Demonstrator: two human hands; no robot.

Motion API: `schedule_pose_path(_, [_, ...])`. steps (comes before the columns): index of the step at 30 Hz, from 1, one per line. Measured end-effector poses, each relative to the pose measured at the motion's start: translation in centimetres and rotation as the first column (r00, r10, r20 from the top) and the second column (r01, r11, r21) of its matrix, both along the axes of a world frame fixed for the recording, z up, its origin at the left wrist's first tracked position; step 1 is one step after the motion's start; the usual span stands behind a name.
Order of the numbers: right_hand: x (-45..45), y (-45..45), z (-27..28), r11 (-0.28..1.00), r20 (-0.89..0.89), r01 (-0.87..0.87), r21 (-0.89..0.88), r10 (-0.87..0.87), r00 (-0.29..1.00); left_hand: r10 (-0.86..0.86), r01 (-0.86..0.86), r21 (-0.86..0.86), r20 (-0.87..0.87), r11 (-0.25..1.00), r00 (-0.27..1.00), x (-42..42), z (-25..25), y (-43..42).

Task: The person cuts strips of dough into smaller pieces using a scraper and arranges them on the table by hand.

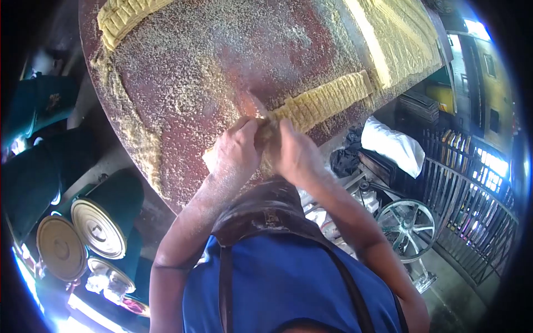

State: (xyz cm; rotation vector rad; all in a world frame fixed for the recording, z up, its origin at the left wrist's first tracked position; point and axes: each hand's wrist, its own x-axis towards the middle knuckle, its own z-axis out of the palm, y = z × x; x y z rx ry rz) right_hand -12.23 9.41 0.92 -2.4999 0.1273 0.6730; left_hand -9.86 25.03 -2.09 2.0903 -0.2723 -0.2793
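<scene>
Both hands are close together at the near edge of a dark red table (222, 33) dusted with yellow crumbs. My left hand (237, 145) has its fingers curled in; a pale yellow piece shows beside its wrist. My right hand (295, 152) is bent around the near end of a ridged yellow strip (327, 101), which runs up to the right across the table. What lies between the two hands is partly hidden by the fingers, and the right fingertips are blurred.
Another ridged yellow piece (125, 19) lies at the table's upper left, and a yellow slab (408, 41) at the upper right. Lidded green barrels (99, 228) stand at the left. A white sack (393, 145), a spoked wheel (407, 230) and a metal fence (472, 205) are at the right.
</scene>
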Motion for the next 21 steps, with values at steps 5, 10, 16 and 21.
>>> schedule_pose_path(5, [-1.6,-0.2,5.4,0.997,0.138,0.037,0.065,-0.046,0.989,-0.013,0.016,0.093,-0.028,0.996,1.0,-0.7,0.6,1.4])
schedule_pose_path(10, [-3.2,0.6,6.4,0.999,-0.012,-0.03,-0.031,0.029,0.999,-0.026,0.029,0.084,-0.033,0.996,0.999,-0.3,0.6,1.7])
schedule_pose_path(16, [-1.0,1.7,-0.3,0.998,-0.043,-0.026,-0.06,0.024,0.999,-0.029,0.032,0.035,-0.093,0.999,0.995,-0.6,0.3,1.6])
schedule_pose_path(21, [-0.7,1.1,3.0,0.999,0.054,0.032,0.03,-0.034,0.998,0.002,-0.002,0.006,0.014,1.0,1.0,-1.0,0.0,2.3])
